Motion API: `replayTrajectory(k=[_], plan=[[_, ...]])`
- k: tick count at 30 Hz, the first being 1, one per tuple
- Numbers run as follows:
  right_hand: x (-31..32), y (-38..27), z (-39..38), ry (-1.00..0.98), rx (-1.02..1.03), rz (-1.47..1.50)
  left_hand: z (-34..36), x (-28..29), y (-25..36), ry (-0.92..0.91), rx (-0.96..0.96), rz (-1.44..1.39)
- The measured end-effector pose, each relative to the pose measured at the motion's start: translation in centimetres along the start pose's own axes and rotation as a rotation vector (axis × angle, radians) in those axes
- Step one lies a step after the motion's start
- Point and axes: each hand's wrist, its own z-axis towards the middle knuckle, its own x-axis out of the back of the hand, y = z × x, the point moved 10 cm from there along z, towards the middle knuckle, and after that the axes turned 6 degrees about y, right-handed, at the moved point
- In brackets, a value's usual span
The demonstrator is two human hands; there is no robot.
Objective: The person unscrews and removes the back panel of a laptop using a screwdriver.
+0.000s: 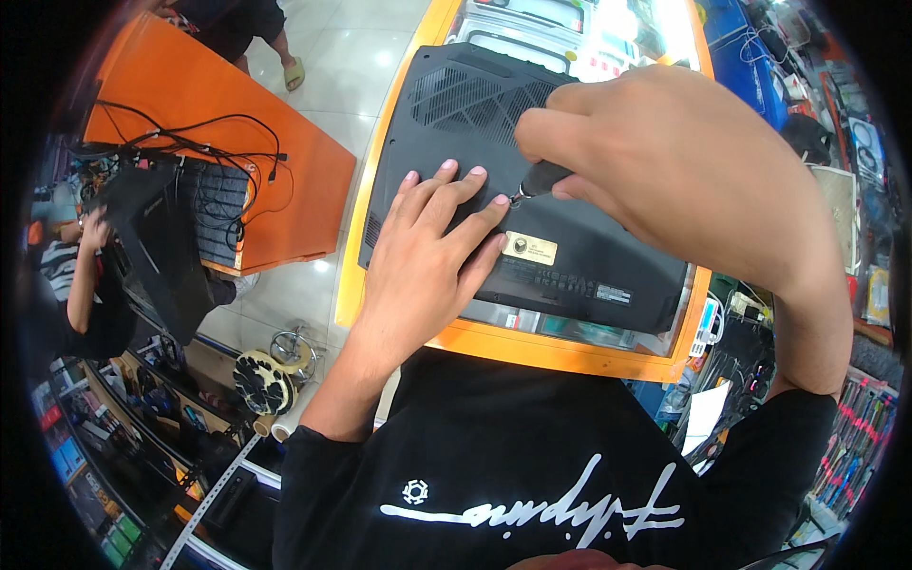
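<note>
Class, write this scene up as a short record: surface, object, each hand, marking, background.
Surface: glass-topped counter with an orange-yellow rim
Object: black laptop, underside up
Right hand: gripping a dark-handled screwdriver
Left hand: spread on the laptop, index fingertip by the screwdriver's tip
Marking: pale sticker
Background: orange desk, black cables on it

It seems an electronics shop: glass-topped counter, loose cables, crowded racks.

Label on laptop, script on shirt
</note>
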Motion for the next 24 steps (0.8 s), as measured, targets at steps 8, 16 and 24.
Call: replayTrajectory(k=[8, 16, 24], plan=[[1.8, 0.5, -1.1, 0.12, -0.042, 0.099, 0.2, -0.2, -0.2, -0.017, 0.02, -0.015], [2.2, 0.9, -0.7, 0.275, -0.078, 0.35, 0.2, -0.4, -0.4, -0.056, 0.025, -0.004], [1.2, 1.4, -0.5, 0.223, -0.126, 0.205, 0.3, -0.6, -0.6, -0.08, 0.034, -0.019]])
